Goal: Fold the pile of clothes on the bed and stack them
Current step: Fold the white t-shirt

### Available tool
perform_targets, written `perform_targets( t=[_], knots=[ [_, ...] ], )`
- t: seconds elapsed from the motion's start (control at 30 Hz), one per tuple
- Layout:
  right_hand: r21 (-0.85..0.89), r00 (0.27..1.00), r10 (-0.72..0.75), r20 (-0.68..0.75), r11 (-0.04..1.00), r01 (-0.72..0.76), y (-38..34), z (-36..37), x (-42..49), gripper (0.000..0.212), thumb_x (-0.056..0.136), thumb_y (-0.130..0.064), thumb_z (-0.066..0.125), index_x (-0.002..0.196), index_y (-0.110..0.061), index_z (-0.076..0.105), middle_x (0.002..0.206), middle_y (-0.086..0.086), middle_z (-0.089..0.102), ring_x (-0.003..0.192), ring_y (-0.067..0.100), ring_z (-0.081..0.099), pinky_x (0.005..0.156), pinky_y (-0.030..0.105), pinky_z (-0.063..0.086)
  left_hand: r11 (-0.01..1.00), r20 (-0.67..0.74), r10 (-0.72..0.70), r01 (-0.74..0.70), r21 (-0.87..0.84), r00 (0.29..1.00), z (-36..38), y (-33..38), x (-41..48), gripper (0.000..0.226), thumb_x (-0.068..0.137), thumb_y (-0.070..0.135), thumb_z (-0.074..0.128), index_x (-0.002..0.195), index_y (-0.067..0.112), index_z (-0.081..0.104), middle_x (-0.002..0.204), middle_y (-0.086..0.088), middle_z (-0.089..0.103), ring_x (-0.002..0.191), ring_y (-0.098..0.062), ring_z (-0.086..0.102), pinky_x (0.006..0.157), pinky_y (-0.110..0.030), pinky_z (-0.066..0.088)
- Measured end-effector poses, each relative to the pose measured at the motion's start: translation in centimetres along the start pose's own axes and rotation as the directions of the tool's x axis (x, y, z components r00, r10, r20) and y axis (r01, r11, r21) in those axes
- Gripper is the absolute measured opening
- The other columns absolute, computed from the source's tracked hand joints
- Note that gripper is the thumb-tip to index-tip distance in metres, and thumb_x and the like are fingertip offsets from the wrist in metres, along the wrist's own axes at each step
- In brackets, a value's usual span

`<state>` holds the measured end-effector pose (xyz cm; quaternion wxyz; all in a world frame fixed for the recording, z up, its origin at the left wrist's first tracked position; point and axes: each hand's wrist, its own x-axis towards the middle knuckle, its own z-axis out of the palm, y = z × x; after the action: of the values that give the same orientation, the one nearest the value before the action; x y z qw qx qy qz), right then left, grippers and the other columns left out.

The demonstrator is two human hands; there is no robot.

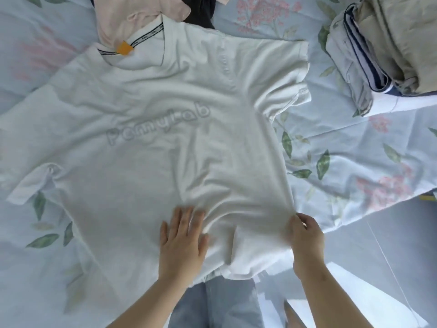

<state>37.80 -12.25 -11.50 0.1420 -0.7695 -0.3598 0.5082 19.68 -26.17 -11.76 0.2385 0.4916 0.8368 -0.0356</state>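
A: Grip?
B: The right hand (305, 240) pinches the hem corner of the white T-shirt (165, 143), thumb on top, fingers curled under the edge. The left hand (182, 240) grasps nothing: palm down, fingers straight, flat on the fabric just above the hem, approx. mid-width.
A: Where's the shirt?
B: Spread on the bed sheet (354, 150), collar away from the person, hem at the near edge w/ a bit hanging over. Both sleeves lie out to the sides, and faint lettering crosses the chest. Wrinkles bunch btw. the 2 hands. An orange tag (124, 48) shows inside the collar.
A: Other clothes?
B: 2 unfolded items lie past the collar: a pink garment (132, 17) touching the neckline, and a dark garment (201, 10) just beside it. A folded stack (390, 43) sits at the sheet's far right, well apart from the shirt, w/ a beige piece on top and striped & pale layers under it.
A: Anything else?
B: The person's jeans (224, 304) show below the hem, and pale floor (390, 245) at the right.
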Motion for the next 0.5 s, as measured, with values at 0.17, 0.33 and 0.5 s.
perform_targets(
  t=[0.17,0.33,0.5],
  knots=[
    [-0.257,0.904,0.048,0.424,0.964,0.07,2.6,-1.1,-1.4,0.008,0.081,-0.019,0.072,0.081,-0.021,0.064,0.076,-0.003,0.068,0.069,0.011,0.062,0.046,0.013,0.043,0.996,-0.029,-0.044,0.041,-0.079,0.999,2.3,0.4,-2.9,0.054,0.082,0.038,0.051,0.128,0.012,0.058,0.131,-0.014,0.057,0.122,-0.04,0.052,0.092,-0.06,0.043],
    [0.088,0.932,0.04,0.36,0.993,-0.077,3.0,-5.4,-0.3,0.01,0.079,-0.019,0.073,0.082,-0.012,0.067,0.075,0.004,0.069,0.068,0.02,0.065,0.06,0.031,0.051,0.977,-0.008,-0.18,0.178,-0.116,0.984,3.8,0.9,-4.3,0.053,0.096,0.038,0.047,0.146,0.026,0.033,0.155,-0.001,0.026,0.145,-0.025,0.017,0.114,-0.049,0.017],
    [-0.291,0.978,-0.12,0.17,0.942,0.166,2.2,-9.0,3.0,0.012,0.078,-0.023,0.073,0.08,-0.015,0.064,0.067,0.001,0.061,0.063,0.019,0.057,0.058,0.03,0.045,0.952,0.031,-0.276,0.278,-0.132,0.961,4.5,1.5,-6.4,0.056,0.097,0.041,0.039,0.148,0.035,0.019,0.159,0.005,0.011,0.147,-0.018,0.004,0.115,-0.041,0.009]
  ],
)
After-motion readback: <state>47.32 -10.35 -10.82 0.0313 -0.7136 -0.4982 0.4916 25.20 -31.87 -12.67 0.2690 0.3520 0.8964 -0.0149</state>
